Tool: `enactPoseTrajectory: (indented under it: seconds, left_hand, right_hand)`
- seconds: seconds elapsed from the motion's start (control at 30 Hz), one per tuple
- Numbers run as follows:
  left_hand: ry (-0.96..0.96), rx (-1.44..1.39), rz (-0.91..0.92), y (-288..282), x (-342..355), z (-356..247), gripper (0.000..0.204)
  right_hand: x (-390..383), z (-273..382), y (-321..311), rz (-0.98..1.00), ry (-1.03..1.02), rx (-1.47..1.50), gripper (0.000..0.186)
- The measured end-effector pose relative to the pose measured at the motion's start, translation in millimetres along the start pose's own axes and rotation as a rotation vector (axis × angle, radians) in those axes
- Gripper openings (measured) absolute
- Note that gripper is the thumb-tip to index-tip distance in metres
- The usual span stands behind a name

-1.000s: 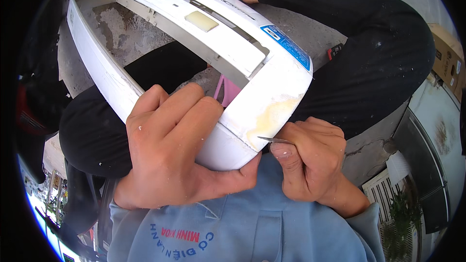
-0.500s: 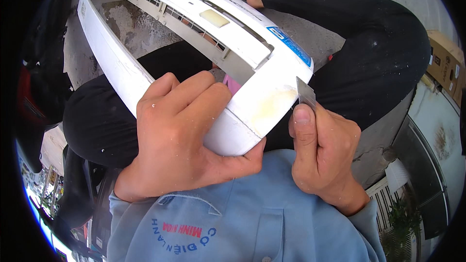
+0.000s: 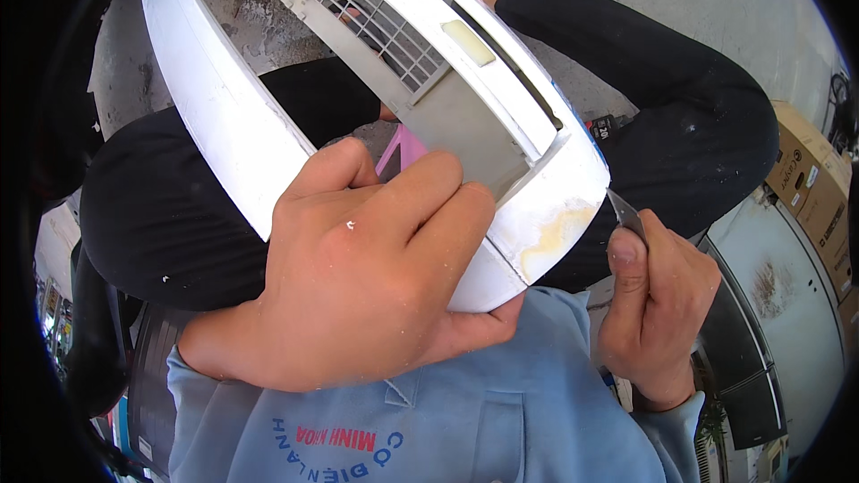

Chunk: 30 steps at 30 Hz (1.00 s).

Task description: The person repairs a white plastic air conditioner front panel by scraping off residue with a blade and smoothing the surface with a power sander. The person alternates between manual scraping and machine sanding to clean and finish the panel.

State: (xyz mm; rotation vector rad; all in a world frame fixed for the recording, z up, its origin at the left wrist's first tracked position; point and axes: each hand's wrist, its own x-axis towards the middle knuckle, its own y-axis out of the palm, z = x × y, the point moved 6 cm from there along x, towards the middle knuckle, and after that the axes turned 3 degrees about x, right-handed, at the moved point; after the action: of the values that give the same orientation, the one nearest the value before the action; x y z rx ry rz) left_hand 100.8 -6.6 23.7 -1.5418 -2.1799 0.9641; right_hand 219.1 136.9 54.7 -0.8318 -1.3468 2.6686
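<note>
Since half a second ago, our right hand [image 3: 658, 304] has slid off to the side, so the blade [image 3: 625, 210] now sits just beside the casing's outer edge instead of up on top of the corner, and the whole white air-conditioner cover [image 3: 224, 116] has tipped a bit toward us.

Biggest thing first: that white plastic cover runs up and away from our left hand [image 3: 358, 291], with its grey louvre grille [image 3: 376, 22] well above the knuckles. Our left hand is wrapped tight around the near rounded end, fingers spread over the top and thumb tucked underneath, holding it steady. Just to the right of those fingers we see the yellowish stained patch [image 3: 555, 233] on the cover's corner, sitting between both hands.

Our right hand is closed in a narrow pinch on the small metal blade, thumb pressed along it, tip pointing up at the stained corner. Can't tell if the tip actually touches the plastic.

Behind our hands there's a bit of pink stool [image 3: 403, 148] peeking through.
</note>
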Motion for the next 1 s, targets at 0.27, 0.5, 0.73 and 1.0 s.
enactPoseTrajectory:
  seconds: [0.27,0.5,0.73,1.0]
  left_hand:
    - [-0.013,-0.021,0.053,3.0,-1.7,3.8,0.046]
    - [0.003,-0.019,0.088,4.8,4.5,4.7,0.047]
    - [-0.003,-0.005,0.078,8.4,4.1,3.5,0.048]
    - [-0.008,0.011,0.073,10.7,6.6,1.8,0.048]
  right_hand:
    - [4.4,17.9,-0.2,0.157,-0.05,0.062,0.019]
    - [-1.0,22.8,13.0,0.237,-0.102,0.153,0.022]
    - [1.7,4.8,9.9,0.195,-0.025,0.102,0.022]
    - [3.6,-8.3,10.9,0.153,0.037,0.105,0.024]
